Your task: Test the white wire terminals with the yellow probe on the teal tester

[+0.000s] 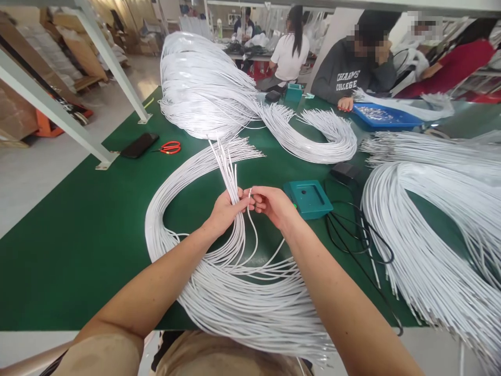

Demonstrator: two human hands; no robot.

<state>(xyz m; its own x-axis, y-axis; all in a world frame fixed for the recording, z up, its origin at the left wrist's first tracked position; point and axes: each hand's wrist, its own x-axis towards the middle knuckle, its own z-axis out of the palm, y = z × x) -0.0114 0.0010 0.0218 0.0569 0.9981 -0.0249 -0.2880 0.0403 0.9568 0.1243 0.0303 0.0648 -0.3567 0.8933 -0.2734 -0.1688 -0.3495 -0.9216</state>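
My left hand (228, 208) is wrapped round a bunch of thin white cables (229, 180), whose ends stand up above the fist. Close beside it, my right hand (270, 203) pinches the end of one single white cable (252, 222) between thumb and fingers. That cable curves down toward the large curled bundle of white cables (250, 292) lying under my forearms. The fingers of both hands nearly meet, and I cannot tell whether they touch. Just right of my right hand sits a teal box-shaped device (309, 198) with a recessed top.
Red-handled scissors (170, 148) and a black pouch (140, 145) lie at left by a metal post (113, 57). More white cable bundles (207, 83) are piled behind and at right (422, 224). A black cord (360, 240) trails near the device. Across the table a person sits by a blue tray (385, 117).
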